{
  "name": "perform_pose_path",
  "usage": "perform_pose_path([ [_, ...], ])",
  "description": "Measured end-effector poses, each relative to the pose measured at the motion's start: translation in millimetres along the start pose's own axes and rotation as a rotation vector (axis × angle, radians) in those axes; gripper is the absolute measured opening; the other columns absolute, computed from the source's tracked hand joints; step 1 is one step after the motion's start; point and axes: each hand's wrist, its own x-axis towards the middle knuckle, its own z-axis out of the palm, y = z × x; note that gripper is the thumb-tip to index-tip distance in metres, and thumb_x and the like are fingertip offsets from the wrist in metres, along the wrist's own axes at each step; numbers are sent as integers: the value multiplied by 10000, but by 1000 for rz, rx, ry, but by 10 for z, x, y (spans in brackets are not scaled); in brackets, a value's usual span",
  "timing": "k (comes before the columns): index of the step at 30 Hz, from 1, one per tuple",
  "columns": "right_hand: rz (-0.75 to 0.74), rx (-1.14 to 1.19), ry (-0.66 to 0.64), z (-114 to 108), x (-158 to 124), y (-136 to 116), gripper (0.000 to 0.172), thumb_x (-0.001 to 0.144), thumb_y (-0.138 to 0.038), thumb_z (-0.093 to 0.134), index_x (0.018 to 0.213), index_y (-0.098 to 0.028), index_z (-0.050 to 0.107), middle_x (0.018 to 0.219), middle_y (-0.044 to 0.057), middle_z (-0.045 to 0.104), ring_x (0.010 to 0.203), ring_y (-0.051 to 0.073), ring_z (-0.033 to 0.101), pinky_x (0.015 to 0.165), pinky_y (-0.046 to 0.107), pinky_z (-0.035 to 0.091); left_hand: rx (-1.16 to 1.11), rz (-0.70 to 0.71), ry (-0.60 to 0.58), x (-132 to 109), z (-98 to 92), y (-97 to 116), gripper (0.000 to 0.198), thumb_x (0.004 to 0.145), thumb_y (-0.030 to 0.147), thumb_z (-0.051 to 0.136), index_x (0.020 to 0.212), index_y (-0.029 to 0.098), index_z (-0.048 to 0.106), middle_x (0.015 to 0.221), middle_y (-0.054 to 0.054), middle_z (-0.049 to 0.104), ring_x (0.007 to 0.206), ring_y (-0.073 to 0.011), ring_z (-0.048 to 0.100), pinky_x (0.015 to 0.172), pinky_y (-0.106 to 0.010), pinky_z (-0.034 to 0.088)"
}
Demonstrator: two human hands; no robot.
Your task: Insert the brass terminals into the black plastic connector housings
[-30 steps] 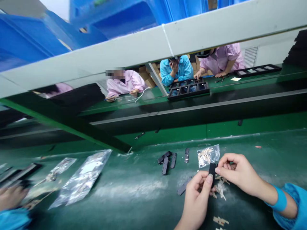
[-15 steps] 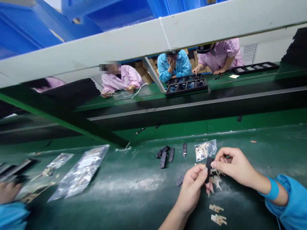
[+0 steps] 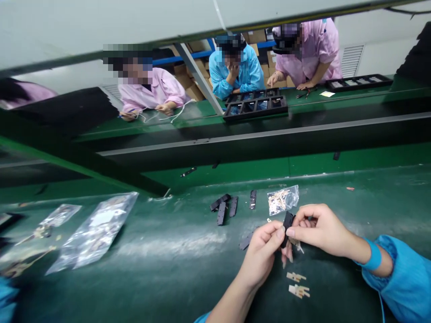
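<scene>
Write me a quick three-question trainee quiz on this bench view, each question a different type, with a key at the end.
1. Multiple choice: What is held in the left hand?
A. a screwdriver
B. a black part
C. a roll of tape

2. True or false: A blue band circles the wrist of the right hand.

3. Fill in the colour: The small clear bag beyond the hands holds ___ pieces.

Key: 1. B; 2. true; 3. beige.

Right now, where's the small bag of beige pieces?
In the head view, right of centre: the small bag lies on the green bench, just beyond the held black part and right hand.
</scene>
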Motion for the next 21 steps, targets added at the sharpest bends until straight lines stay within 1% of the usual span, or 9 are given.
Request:
perform_pose_path([
  [4,18,23,-84,-49,17,-49,458,691,-546,912,695,-138,703,557,-28,532,556,99,387,527,247,295,-80,-70,-104,6,-24,10,394,851,498,793,772,141,645,498,32,523,424,-102,533,412,-174,408],
  [7,35,57,-140,-74,27,-41,461,716,-552,894,714,-133,701,588,-15,569,571,103,416,548,247,321,-116,-110,-155,13,-61,-7,382,856,484,790,770,144,640,491,32,522,411,-106,536,390,-170,405],
  [9,46,76,-180,-96,26,-45,446,721,-539,894,741,-139,698,604,-16,574,578,107,433,555,248,337,-125,-107,-177,10,-84,-20,373,861,473,788,763,146,636,486,34,517,408,-105,543,395,-166,405],
  [11,24,46,-151,-133,15,-82,420,685,-484,931,784,-151,696,625,-33,549,586,106,427,544,243,328,-126,-92,-189,4,-102,-29,366,862,466,790,767,147,639,484,36,514,410,-103,549,400,-161,402],
  [14,-99,-80,-25,-193,-23,-184,365,655,-362,956,833,-171,701,702,-38,527,630,108,427,554,238,333,-115,-85,-194,-6,-113,-32,366,862,472,790,781,144,649,488,35,517,415,-106,555,385,-156,393],
  [15,-149,-113,2,-208,-39,-218,320,680,-332,937,836,-175,706,727,-32,533,645,111,435,568,240,347,-109,-87,-193,-7,-113,-32,368,863,473,788,782,142,649,489,34,518,417,-106,557,384,-155,394],
  [17,-218,-145,11,-225,-67,-269,208,756,-290,871,829,-180,711,742,-22,547,653,115,448,581,245,367,-102,-88,-189,-9,-110,-31,376,864,474,788,773,139,645,486,36,517,416,-100,553,390,-151,401],
  [19,-253,-161,11,-229,-87,-294,129,812,-262,809,825,-182,709,743,-18,557,646,113,453,574,245,371,-102,-89,-184,-9,-107,-30,379,865,470,790,764,137,638,488,35,521,418,-96,553,396,-149,409],
  [21,-273,-191,17,-228,-98,-302,98,835,-249,779,826,-184,706,750,-18,564,643,110,458,566,242,370,-105,-85,-187,-6,-107,-28,378,865,462,792,757,135,636,489,34,527,419,-94,553,403,-149,418],
])
